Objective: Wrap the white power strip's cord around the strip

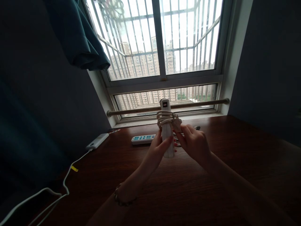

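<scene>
Upright above the table, a white power strip (167, 133) is gripped near its lower half by my left hand (159, 145), fingers wrapped round it. Its white cord (164, 117) is coiled several times about the upper part. At the coil's right side my right hand (194, 139) pinches the pale plug (176, 125) at the cord's end. On the table behind lies a second power strip (143, 139) with blue socket faces, its right end hidden by my left hand. More cord shows behind my right hand, with a small dark piece (197, 128) beyond.
The brown wooden table (145, 194) reaches to the window sill. A white device (97, 141) with a white cable (67, 175) and yellow tag (74, 168) lies at the left. A rail (199, 103) crosses the barred window. A blue curtain (82, 47) hangs at the upper left.
</scene>
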Demonstrator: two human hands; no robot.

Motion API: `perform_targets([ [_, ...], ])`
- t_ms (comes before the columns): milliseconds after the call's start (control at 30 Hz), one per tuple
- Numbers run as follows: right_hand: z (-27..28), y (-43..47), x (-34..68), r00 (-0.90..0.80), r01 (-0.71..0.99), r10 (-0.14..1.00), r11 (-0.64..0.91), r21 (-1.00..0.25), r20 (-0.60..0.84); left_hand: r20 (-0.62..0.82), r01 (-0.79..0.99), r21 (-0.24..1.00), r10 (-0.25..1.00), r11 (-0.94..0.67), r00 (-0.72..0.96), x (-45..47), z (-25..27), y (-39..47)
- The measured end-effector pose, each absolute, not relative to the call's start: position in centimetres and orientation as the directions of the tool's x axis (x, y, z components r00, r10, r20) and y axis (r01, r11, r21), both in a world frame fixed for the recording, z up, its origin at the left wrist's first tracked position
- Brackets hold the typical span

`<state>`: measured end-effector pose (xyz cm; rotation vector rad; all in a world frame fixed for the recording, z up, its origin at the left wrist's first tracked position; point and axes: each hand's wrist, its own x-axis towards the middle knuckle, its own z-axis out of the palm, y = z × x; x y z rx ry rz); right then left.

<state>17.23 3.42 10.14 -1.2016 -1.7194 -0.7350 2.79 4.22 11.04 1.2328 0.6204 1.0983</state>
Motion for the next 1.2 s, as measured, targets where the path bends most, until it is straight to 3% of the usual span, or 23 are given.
perform_targets([
  [267,10.6,3.5,18.0,-0.283,0.77,0.451,0.634,-0.08,0.847,0.235,-0.417,0.908,0.877,-0.044,0.419,1.9,12.4,3.9],
  [600,11.6,2.9,18.7,-0.542,0.662,0.472,0.75,0.007,0.695,0.142,-0.439,0.891,0.85,0.114,0.507,1.2,11.7,4.9],
  [767,12.2,2.6,19.2,-0.517,0.68,0.493,0.733,-0.015,0.7,0.203,-0.346,0.938,0.827,-0.011,0.525,1.5,11.3,5.1],
  [933,12.2,2.2,19.1,-0.417,0.796,0.448,0.6,0.079,0.791,0.249,-0.263,0.957,0.8,-0.118,0.546,2.1,11.2,4.7],
  [1067,11.7,1.9,18.4,-0.267,0.883,0.375,0.464,0.07,0.888,0.337,-0.265,0.936,0.817,-0.234,0.468,2.6,10.9,3.8],
  [1200,11.5,2.2,18.3,-0.226,0.869,0.367,0.494,0.017,0.902,0.437,-0.199,0.899,0.822,-0.39,0.365,2.7,10.6,3.3],
])
